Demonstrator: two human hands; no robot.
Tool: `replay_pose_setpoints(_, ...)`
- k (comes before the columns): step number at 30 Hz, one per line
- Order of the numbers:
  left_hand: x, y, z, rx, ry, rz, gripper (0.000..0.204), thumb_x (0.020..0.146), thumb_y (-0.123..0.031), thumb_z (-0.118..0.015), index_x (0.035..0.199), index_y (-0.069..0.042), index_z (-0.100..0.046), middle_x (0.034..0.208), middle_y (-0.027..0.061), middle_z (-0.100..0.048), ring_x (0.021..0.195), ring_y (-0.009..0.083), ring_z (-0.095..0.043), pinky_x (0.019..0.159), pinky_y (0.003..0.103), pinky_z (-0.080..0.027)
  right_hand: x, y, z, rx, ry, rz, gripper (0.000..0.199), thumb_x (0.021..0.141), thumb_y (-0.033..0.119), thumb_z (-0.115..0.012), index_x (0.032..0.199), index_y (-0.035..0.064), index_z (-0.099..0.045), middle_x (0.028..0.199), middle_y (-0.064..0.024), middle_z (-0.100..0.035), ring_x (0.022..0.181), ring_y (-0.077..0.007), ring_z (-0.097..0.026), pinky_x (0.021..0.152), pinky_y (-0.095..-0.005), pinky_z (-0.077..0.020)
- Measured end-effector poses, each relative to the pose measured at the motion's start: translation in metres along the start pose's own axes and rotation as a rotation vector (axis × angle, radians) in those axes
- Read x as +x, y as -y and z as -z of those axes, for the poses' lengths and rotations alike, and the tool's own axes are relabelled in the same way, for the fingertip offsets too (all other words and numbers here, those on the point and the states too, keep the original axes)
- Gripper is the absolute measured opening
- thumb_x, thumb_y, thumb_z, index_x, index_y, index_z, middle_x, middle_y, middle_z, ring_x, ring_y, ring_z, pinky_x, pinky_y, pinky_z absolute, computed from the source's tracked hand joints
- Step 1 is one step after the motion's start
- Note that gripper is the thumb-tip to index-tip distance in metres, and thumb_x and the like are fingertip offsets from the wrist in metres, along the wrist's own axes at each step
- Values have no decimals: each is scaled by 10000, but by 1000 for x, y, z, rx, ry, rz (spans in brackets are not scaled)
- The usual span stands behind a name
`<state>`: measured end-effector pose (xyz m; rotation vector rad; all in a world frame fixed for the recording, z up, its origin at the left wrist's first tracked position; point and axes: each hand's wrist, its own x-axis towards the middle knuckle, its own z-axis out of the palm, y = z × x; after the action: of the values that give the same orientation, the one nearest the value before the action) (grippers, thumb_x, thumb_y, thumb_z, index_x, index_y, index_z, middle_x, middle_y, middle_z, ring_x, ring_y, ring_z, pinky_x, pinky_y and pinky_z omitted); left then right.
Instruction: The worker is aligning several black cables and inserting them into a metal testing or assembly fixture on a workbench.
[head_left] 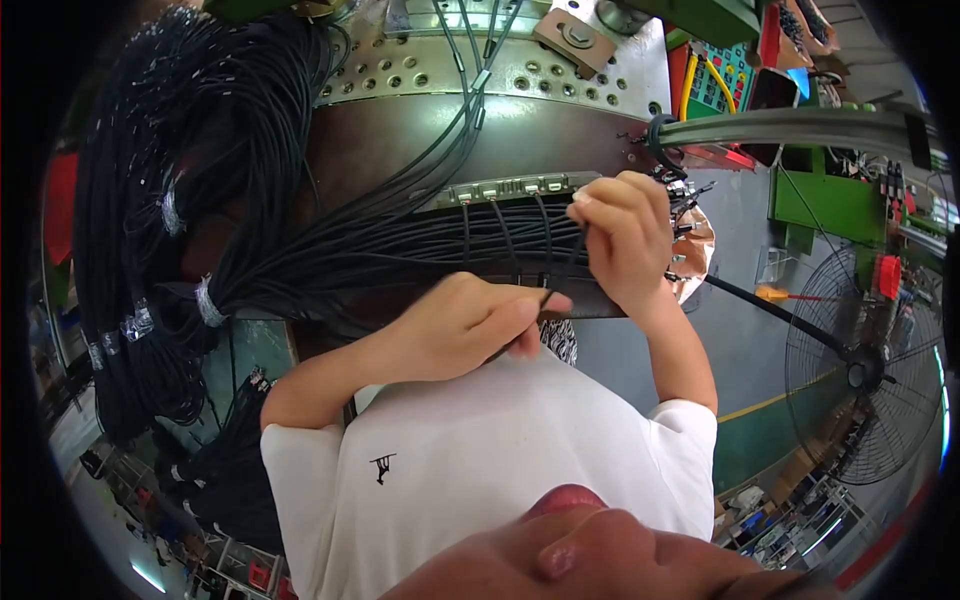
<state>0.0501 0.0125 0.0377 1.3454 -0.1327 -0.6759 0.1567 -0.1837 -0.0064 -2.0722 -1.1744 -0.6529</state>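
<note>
My right hand (630, 235) pinches a thin black cable (571, 262) near its upper end, at the right end of a narrow metal fixture strip (515, 187). Closer to my body, my left hand (475, 320) is closed around the lower part of that cable. Several small pale connectors (490, 192) sit in the strip, with black cables hanging from them toward me. Under the strip lies a thick bundle of black cables (360, 255), tied at the left with a clear wrap (209, 301). My right fingers hide the cable's tip.
Large coils of black cable (265, 90) fill the left side. A drilled metal plate (520, 75) with a bolted brown block (575, 42) lies beyond the dark brown work surface (400, 125). At the right are a grey arm (790, 128) and a black fan (855, 375).
</note>
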Motion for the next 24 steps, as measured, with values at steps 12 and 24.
replay_pose_setpoints(12,-3,-6,79,218,-355,-20,356,1006,-242,-433,1142,38,-606,880,55,-658,816,94,-601,761,236,-487,-2,-15,-11,119,299,10,289,594,-97,-620,862,3,-576,871,-96,-607,843,-293,-589,724,-364,-499)
replay_pose_setpoints(24,123,-4,134,-572,-400,-154,419,1008,-326,-407,1160,47,-523,1074,165,-636,940,204,-641,837,302,-515,7,-13,-10,87,394,31,293,596,-65,-624,879,5,-598,897,-89,-607,877,-282,-587,762,-365,-498)
